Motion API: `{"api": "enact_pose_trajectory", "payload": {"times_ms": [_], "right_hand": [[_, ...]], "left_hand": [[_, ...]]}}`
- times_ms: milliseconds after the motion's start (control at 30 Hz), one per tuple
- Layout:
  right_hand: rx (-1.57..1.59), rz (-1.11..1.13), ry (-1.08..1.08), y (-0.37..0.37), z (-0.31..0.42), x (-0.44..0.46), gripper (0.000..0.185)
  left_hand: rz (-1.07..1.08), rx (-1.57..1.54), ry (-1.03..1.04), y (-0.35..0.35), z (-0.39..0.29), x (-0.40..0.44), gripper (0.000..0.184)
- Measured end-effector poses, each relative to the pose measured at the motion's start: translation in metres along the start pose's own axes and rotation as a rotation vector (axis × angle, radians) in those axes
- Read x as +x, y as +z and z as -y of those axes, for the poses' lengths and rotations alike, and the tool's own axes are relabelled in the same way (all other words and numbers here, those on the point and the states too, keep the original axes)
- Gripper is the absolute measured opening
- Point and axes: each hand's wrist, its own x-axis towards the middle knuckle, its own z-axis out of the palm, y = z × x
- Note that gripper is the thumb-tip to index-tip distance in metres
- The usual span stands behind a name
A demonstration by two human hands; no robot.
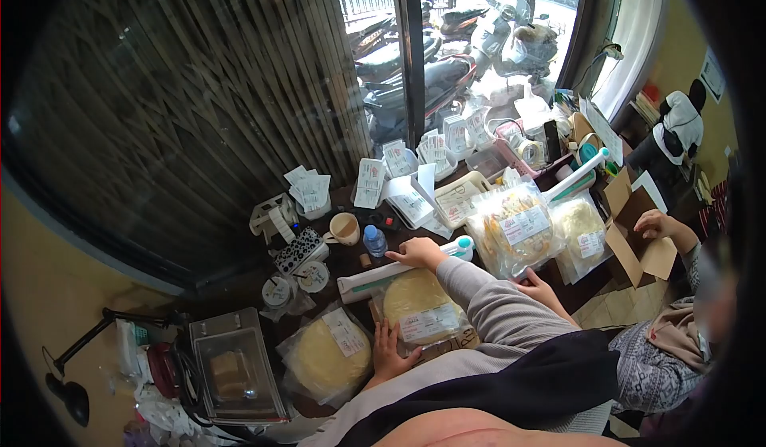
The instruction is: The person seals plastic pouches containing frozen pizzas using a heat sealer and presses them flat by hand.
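A clear bag of round pale flatbreads with a label [423, 319] lies in front of me, its far edge at the white bag sealer [371, 275]. My left hand [391, 355] lies on the bag's near left corner, fingers spread and thumb apart. On the sealer's white arm rests my right hand [417, 252], fingers bent over it, beside a small blue-capped bottle [374, 241]. Left of my left hand is another labelled flatbread bag [329, 355]. Marker writing shows on brown cardboard [455, 343] under the near edge of the bag.
At right a co-worker's hand [542, 291] touches stacked bags [515, 227]; their other hand [656, 225] is over an open carton [638, 247]. A second sealer [576, 174], label stacks [369, 182], a mug [345, 229] and a clear plastic box [235, 367] surround the work area.
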Motion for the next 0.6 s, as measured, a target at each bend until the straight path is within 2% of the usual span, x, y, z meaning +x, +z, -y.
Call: {"api": "enact_pose_trajectory", "payload": {"times_ms": [100, 267, 300, 367, 433, 467, 500, 533, 567, 600], "right_hand": [[0.005, -0.020, 0.008, 0.000, 0.000, -0.002, 0.076], [-0.023, -0.133, -0.022, 0.001, 0.003, -0.007, 0.070], [-0.049, -0.240, -0.046, 0.001, 0.007, -0.013, 0.060], [-0.143, -0.507, -0.172, 0.022, -0.002, -0.009, 0.052], [-0.148, -0.615, -0.233, 0.029, -0.002, -0.010, 0.041], [-0.129, -0.681, -0.244, 0.033, 0.000, -0.009, 0.039], [-0.111, -0.747, -0.253, 0.034, 0.002, -0.010, 0.037], [0.005, -0.630, -0.230, 0.034, 0.003, -0.012, 0.033], [-0.028, -0.689, -0.354, 0.037, 0.003, -0.017, 0.034], [-0.064, -0.747, -0.478, 0.031, 0.009, -0.031, 0.037]], "left_hand": [[0.097, 0.062, -0.017, -0.011, -0.008, 0.002, 0.095], [0.228, 0.092, 0.010, -0.017, 0.002, 0.002, 0.099], [0.242, 0.092, 0.029, -0.018, 0.005, 0.001, 0.100], [0.194, 0.082, 0.066, -0.019, 0.011, -0.003, 0.089], [0.127, 0.052, 0.091, -0.021, 0.011, -0.002, 0.082], [0.033, 0.049, 0.080, -0.020, 0.008, -0.007, 0.053], [0.030, 0.088, 0.116, -0.020, 0.009, -0.009, 0.044], [0.027, 0.128, 0.153, -0.021, 0.012, -0.010, 0.034], [0.023, 0.167, 0.194, -0.021, 0.016, -0.011, 0.025], [-0.016, 0.093, 0.210, -0.025, 0.011, -0.010, 0.007]]}}
